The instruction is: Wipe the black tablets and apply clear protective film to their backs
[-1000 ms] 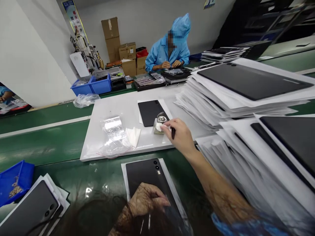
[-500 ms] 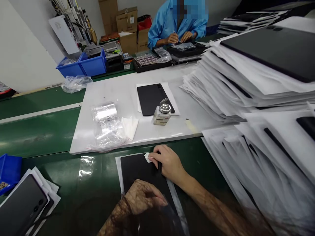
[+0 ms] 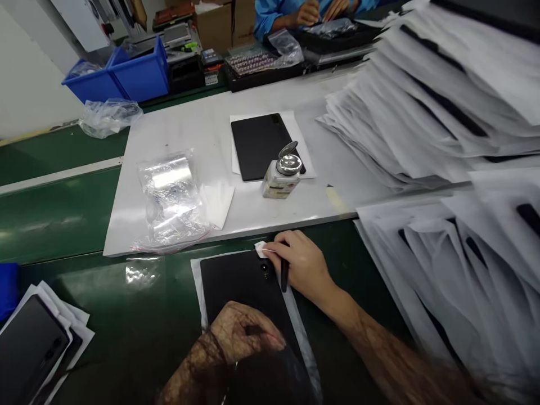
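Note:
A black tablet back cover [image 3: 232,281] with a camera cutout lies on a white sheet [image 3: 198,287] on the green bench. My right hand [image 3: 304,264] is at its top right corner, thumb and fingertips pinching a small white wipe [image 3: 260,249] that touches the cover's top edge. A black stick-like tool [image 3: 284,274] sticks out below the same fingers. My left hand [image 3: 244,332] rests curled over the lower part of the cover; whether anything is in its fingers is hidden. Dark blurred strands and a see-through shape cross the bottom of the view.
On the white board ahead are a bottle with an open metal lid [image 3: 282,177], another black cover [image 3: 261,146], a plastic bag [image 3: 172,197] and a folded wipe [image 3: 218,203]. Sheet-wrapped stacks [image 3: 422,124] crowd the right. More covers [image 3: 31,343] lie left. A co-worker's hands [image 3: 310,12] are across.
The view has tilted down. My right hand has moved with the wipe to the cover's top right corner, uncovering the camera cutout. My left hand stays about where it was.

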A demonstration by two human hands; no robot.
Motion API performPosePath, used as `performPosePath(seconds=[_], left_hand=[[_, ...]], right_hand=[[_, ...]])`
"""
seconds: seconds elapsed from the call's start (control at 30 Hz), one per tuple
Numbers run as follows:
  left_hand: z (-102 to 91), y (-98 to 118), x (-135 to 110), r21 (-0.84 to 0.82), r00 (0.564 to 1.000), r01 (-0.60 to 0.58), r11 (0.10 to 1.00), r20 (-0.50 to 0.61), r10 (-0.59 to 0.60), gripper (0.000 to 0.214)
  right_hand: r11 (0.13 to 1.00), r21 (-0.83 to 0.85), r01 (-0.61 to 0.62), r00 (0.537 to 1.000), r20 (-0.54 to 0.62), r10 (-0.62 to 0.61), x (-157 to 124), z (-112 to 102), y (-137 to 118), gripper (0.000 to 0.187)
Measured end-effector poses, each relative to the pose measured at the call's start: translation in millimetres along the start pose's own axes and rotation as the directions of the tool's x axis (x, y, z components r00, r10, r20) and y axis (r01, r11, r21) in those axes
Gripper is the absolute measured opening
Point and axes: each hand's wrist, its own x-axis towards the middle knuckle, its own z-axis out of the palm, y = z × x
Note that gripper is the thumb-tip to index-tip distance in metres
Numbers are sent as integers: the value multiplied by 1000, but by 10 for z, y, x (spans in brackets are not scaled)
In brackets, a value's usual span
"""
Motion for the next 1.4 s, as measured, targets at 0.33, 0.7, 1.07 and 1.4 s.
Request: performPosePath(seconds=[0.33, 0.7, 1.07, 1.4], left_hand=[[-46, -162, -25, 35, 986, -161, 986, 41, 159, 40], [-13, 31, -118, 127, 999, -30, 991, 23, 27, 44], [42, 143, -90, 121, 999, -22, 992, -36, 26, 45], [-26, 66, -57, 250, 980, -37, 967, -178, 83, 40]], right_hand=[[987, 6, 161, 985, 64, -161, 18, -147, -173, 32], [961, -230, 155, 986, -19, -164, 18, -351, 71, 29], [999, 18, -40, 988, -149, 42, -31, -122, 91, 20], [997, 4, -81, 983, -165, 81, 61, -31, 164, 23]])
